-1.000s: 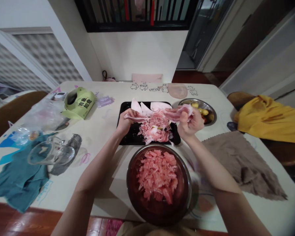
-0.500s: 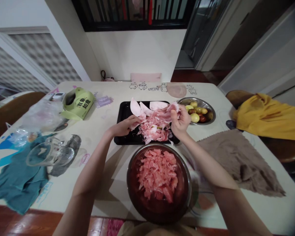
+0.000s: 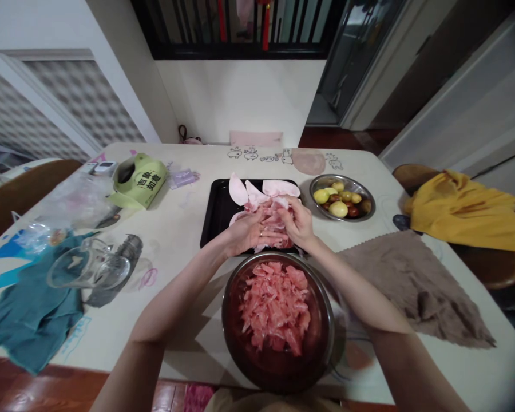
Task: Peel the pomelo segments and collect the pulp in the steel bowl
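Note:
Both hands are together over a black tray (image 3: 217, 206) heaped with pinkish pomelo membrane scraps and pale peel pieces (image 3: 278, 188). My left hand (image 3: 249, 232) has its fingers stretched out, palm turned up among the scraps, a ring on one finger. Curled beside it, my right hand (image 3: 299, 223) closes on pink pomelo membrane (image 3: 278, 213); its fingertips are partly hidden. Directly in front of me stands a steel bowl (image 3: 232, 335) holding loose red pomelo flesh (image 3: 275, 306).
A steel dish (image 3: 371, 209) of small green and brown fruits stands right of the tray. A brown cloth (image 3: 420, 286) lies on the right. On the left are a glass pitcher (image 3: 79, 269), a teal cloth (image 3: 38, 320), a green paper carrier (image 3: 141, 180) and a plastic bag (image 3: 77, 197).
My hands have come together over the tray's scraps. The left turned palm up and its fingers straightened; the right moved left and down, still with pomelo membrane.

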`<state>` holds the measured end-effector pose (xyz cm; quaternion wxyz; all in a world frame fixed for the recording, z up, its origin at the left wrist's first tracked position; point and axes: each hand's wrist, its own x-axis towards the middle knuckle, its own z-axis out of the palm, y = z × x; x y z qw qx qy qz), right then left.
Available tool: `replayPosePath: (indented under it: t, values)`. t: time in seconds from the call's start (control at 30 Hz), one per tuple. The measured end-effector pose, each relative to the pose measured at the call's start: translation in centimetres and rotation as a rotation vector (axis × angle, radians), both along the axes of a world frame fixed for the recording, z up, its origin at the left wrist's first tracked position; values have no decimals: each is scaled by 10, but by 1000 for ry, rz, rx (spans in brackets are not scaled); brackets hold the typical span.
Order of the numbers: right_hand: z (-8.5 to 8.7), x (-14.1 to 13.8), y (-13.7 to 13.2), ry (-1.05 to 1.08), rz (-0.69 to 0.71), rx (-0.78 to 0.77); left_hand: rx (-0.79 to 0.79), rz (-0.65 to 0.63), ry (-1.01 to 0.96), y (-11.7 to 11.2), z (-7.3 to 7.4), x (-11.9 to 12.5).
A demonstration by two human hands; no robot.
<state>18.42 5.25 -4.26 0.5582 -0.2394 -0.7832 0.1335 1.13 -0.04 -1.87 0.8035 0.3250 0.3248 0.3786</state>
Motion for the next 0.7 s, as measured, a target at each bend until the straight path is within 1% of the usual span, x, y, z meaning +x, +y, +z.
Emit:
replayPosePath:
  t: [0.13, 0.3, 0.4, 0.47, 0.53, 0.63, 0.7]
  values:
    - [2, 0, 2, -21, 57, -2, -28, 161, -41, 2, 0, -5]
    - [10, 2, 4, -95, 197, -103, -12, 268, -59, 7, 3, -15]
    - [14, 6, 8, -126, 233, -139, -27, 329, -12, 12, 3, -23]
    - [15, 9, 12, -145, 245, -148, -17, 328, 39, 14, 3, -29]
    - [14, 11, 15, -157, 245, -165, 30, 295, 64, 14, 5, -33]
    - [10, 13, 20, -145, 235, -204, 105, 270, 57, 11, 10, -33]
    - [8, 14, 22, -127, 242, -226, 110, 285, 50, 9, 12, -32]
